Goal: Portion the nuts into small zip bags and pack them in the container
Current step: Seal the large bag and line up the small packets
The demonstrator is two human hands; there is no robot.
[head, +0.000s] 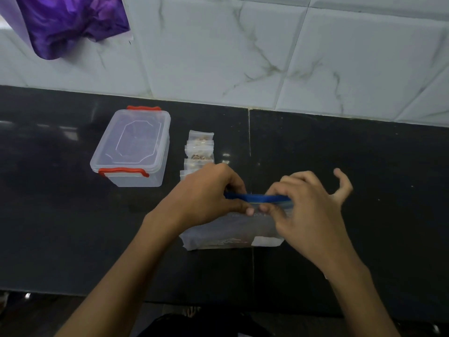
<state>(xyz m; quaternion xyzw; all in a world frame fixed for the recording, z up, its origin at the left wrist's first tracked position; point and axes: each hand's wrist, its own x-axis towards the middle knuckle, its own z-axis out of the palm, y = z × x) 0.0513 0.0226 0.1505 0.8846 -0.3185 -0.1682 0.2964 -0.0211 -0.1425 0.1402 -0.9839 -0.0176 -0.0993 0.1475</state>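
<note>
Pinching one large zip bag (233, 232), two hands.

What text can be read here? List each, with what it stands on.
Nothing can be read.
Big zip bag: faint print lines and a white label, too blurred to read.
Container: no text shows.
Small bags: no text shows.

dim, soft light | glare on counter (226, 155) | wide-angle edge bending
</note>
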